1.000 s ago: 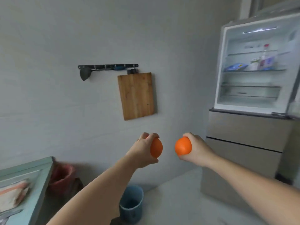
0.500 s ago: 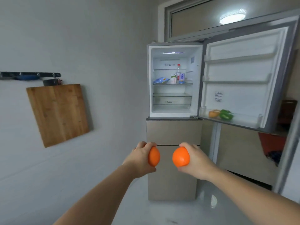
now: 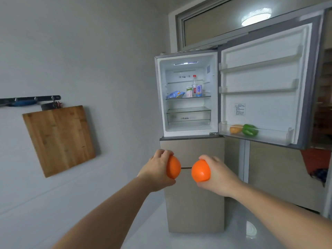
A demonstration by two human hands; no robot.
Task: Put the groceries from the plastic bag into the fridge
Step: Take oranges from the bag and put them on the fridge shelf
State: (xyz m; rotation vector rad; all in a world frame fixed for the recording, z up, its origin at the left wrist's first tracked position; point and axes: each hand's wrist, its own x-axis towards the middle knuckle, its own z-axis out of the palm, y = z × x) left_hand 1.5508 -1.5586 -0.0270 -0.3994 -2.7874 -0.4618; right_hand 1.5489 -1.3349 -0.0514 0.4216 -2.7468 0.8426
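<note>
A person stands in a kitchen facing an open fridge (image 3: 186,94), seen from a camera on their head. Both bare arms reach forward at chest height. The left hand (image 3: 158,168) grips one orange (image 3: 173,167), its fingers curled over the top of the fruit. The right hand (image 3: 218,174) grips a second orange (image 3: 200,170) in the same way, thumb and fingers wrapped round its back. The two oranges sit side by side, near each other but not touching.

The fridge lies straight ahead of and above both hands. Its upper door (image 3: 264,83) swings open to the right. Inside, a glass shelf (image 3: 188,97) carries a blue packet, cartons and a bottle; below it sits a clear drawer (image 3: 188,115). The lowest door bin (image 3: 269,135) holds a yellowish fruit and a green pepper (image 3: 249,129).

Judging by the layout, the oranges must travel up and forward. The left hand sits more nearly in line with the open compartment, while the right hand is nearer the door bin. Round fruit has no long axis, so no turning is needed.

On the wall to the left hangs a wooden cutting board (image 3: 59,139) under a dark hook rail (image 3: 30,100). The plastic bag is out of view.
</note>
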